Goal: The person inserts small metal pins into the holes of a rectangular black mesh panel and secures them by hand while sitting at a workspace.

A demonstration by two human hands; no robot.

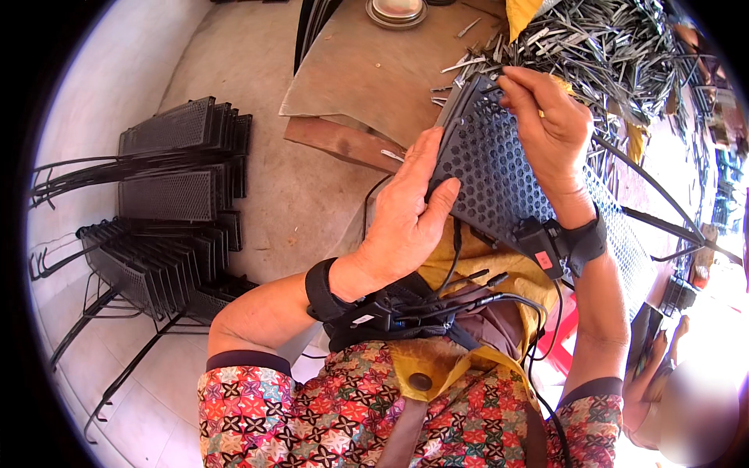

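A black metal panel with rows of round holes [484, 164] lies tilted in front of me, with dark rods reaching out from it to the right. Along its left edge lies my left hand [402, 214], fingers straight and together, the thumb over the panel's face; it grips that edge. My right hand [550, 129] is over the far corner, thumb and forefinger pinched together. What is between those fingertips is too small to make out. A black strap with a small box [542, 246] is on my right wrist.
A brown board [367, 70] with a round metal dish [396, 11] lies ahead. Thin metal strips [601, 51] are heaped at far right. Several black perforated panels with long rods [168, 195] stand stacked at left. Another person [663, 359] is at lower right.
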